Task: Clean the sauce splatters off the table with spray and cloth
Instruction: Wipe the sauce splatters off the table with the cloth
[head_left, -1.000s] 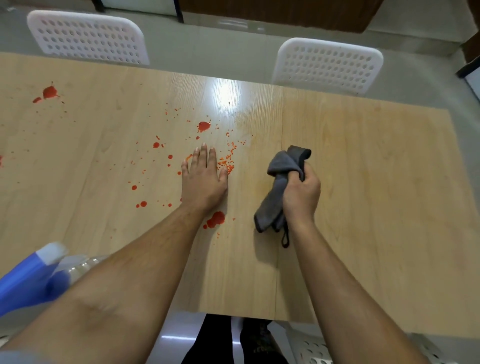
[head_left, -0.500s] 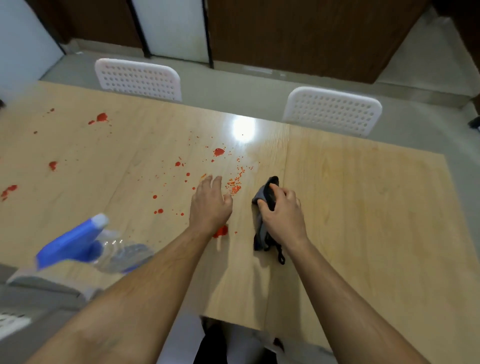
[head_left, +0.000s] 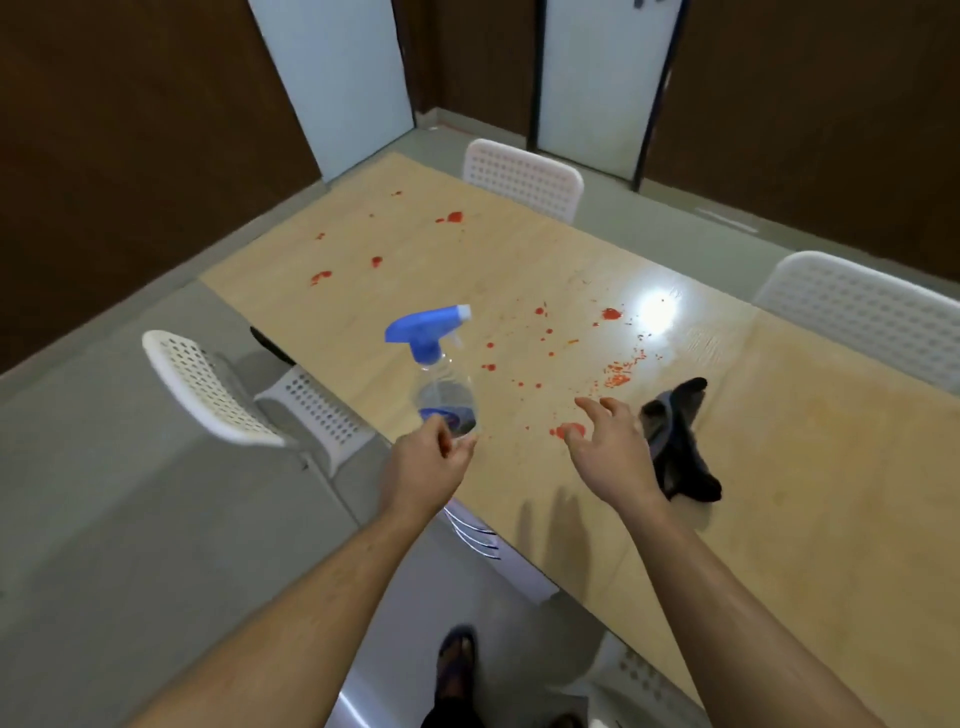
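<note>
Red sauce splatters (head_left: 611, 313) dot the wooden table (head_left: 810, 467), with more blobs at the far end (head_left: 454, 217). A clear spray bottle with a blue trigger head (head_left: 442, 382) stands upright near the table's left edge. My left hand (head_left: 423, 465) is at the bottle's base, its fingers loosely curled and not closed round it. The dark grey cloth (head_left: 680, 447) lies crumpled on the table. My right hand (head_left: 610, 449) hovers just left of the cloth with fingers spread, above a red blob (head_left: 569, 430), holding nothing.
White perforated chairs stand at the table's left side (head_left: 223, 384), far side (head_left: 524, 179) and far right (head_left: 862, 317). Grey floor lies to the left. My foot (head_left: 454, 657) is below the near table edge.
My right hand has let go of the cloth, which now lies on the table. My left hand lifted off the tabletop and moved left to the spray bottle. The view swung left.
</note>
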